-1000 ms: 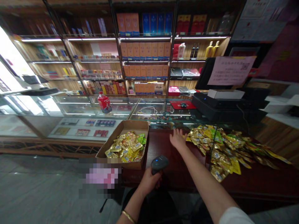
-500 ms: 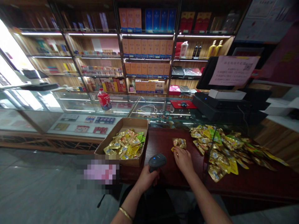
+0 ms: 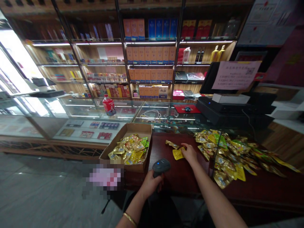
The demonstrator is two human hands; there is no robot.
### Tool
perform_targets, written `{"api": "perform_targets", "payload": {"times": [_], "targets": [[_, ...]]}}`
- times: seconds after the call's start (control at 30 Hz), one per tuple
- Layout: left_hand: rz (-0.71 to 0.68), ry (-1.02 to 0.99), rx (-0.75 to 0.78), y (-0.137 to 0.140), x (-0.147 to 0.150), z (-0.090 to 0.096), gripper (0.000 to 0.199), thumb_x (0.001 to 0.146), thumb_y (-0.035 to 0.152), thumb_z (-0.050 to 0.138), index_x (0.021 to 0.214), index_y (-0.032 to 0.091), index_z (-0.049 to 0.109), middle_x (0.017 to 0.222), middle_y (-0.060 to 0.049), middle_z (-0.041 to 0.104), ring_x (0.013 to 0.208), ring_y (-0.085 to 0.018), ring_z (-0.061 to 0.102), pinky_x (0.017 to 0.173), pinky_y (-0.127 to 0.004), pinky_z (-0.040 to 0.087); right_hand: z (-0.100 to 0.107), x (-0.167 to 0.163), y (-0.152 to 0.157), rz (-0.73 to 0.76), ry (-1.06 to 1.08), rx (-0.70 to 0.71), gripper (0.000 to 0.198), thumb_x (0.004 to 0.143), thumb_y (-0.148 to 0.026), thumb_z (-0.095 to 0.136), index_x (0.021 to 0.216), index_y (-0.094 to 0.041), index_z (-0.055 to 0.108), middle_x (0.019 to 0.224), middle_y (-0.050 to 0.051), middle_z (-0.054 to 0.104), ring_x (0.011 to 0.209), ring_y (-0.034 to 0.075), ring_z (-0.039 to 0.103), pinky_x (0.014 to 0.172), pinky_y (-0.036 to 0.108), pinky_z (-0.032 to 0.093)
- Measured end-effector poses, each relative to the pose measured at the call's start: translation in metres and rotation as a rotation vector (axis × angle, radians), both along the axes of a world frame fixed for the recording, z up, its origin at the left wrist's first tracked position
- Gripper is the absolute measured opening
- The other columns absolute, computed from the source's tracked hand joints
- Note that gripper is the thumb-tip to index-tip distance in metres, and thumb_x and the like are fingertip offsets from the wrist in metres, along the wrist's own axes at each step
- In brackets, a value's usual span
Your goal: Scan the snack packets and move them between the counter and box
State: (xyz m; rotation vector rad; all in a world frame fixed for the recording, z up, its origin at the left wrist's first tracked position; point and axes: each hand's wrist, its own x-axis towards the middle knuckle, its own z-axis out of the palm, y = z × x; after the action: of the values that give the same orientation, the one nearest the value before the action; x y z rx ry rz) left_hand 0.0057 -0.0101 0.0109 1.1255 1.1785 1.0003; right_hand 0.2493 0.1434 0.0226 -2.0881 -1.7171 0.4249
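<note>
L hand [image 3: 150, 183] is wrapped round the grip of a dark grey scanner [image 3: 161, 166], fingers curled in & clamped on it; some of them are hidden behind the grip. Scanner's head points up & fwd, w/ a small blue light lit on top. Gold bangle [image 3: 129, 218] on L wrist.

R hand [image 3: 190, 154] is over the dark red table [image 3: 163, 139], fingers bent, reaching in from the R. Fingertips are at the R end of a yellow packet [image 3: 178, 154], touching it; hand covers that end. Can't tell if thumb & fingers are pinched on it or just resting there.

Yellow packet lies btwn the box & the big pile, a bit fwd of the scanner. Gold packet [image 3: 172, 144] is just beside it, on the far L side, no hand on it.

Cardboard box [image 3: 139, 127], L of both hands, holds a heap of gold, yellow & green packets [image 3: 129, 148]. Pile of similar packets [image 3: 223, 152] is spread on the table, R of R hand. Glass case [image 3: 128, 117] is behind the box, w/ a red bottle [image 3: 109, 106] standing on top.
</note>
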Motion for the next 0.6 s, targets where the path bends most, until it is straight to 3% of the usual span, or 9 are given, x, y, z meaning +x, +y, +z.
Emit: {"api": "perform_targets", "payload": {"times": [0.17,0.23,0.33,0.4,0.47,0.6], "targets": [[0.015,-0.051,-0.021,-0.001,0.0,0.003,0.026,0.07,0.04,0.07,0.071,0.017,0.06,0.054,0.0,0.061,0.037,-0.011,0.051,0.037,-0.022,0.037,0.006,-0.011,0.008,0.048,0.022,0.035,0.055,0.101,-0.041,0.04,0.151,-0.021,0.051,0.153,0.014,0.055,0.138,0.028,0.054,0.107,0.042,0.045],[0.021,-0.064,-0.031,0.0,0.0,0.003,0.026,0.07,0.04,0.071,0.071,0.017,0.06,0.055,0.0,0.061,0.036,-0.01,0.05,0.036,-0.021,0.037,0.012,-0.029,0.018,0.131,0.03,0.047,0.056,0.102,-0.045,0.04,0.15,-0.02,0.052,0.152,0.013,0.056,0.137,0.027,0.055,0.108,0.04,0.044],[0.037,-0.072,-0.038,0.001,0.001,0.0,0.025,0.069,0.039,0.071,0.073,0.017,0.061,0.054,0.001,0.061,0.035,-0.01,0.05,0.036,-0.021,0.037,0.018,-0.069,0.032,0.221,0.035,0.054,0.063,0.096,-0.05,0.056,0.149,-0.018,0.052,0.15,0.018,0.058,0.141,0.033,0.05,0.115,0.05,0.034],[0.049,-0.065,-0.045,0.001,0.001,-0.003,0.024,0.069,0.038,0.071,0.074,0.017,0.06,0.053,0.001,0.061,0.035,-0.011,0.05,0.035,-0.021,0.037,0.019,-0.096,0.039,0.25,0.055,0.043,0.074,0.085,-0.043,0.073,0.15,-0.015,0.05,0.145,0.023,0.061,0.141,0.038,0.049,0.115,0.056,0.029],[0.053,-0.057,-0.048,0.002,0.001,-0.006,0.024,0.068,0.038,0.071,0.074,0.017,0.059,0.052,0.001,0.061,0.034,-0.011,0.049,0.035,-0.021,0.037,0.016,-0.115,0.044,0.258,0.106,0.017,0.081,0.074,-0.028,0.082,0.148,-0.013,0.052,0.136,0.027,0.066,0.134,0.04,0.056,0.112,0.055,0.034],[0.016,-0.058,-0.026,0.002,0.0,-0.007,0.025,0.069,0.039,0.07,0.073,0.017,0.06,0.053,0.001,0.061,0.035,-0.01,0.05,0.035,-0.021,0.037,0.005,-0.116,0.048,0.227,0.301,0.016,0.059,0.064,-0.015,0.083,0.122,-0.017,0.07,0.114,0.018,0.077,0.113,0.034,0.071,0.099,0.043,0.048]]}}
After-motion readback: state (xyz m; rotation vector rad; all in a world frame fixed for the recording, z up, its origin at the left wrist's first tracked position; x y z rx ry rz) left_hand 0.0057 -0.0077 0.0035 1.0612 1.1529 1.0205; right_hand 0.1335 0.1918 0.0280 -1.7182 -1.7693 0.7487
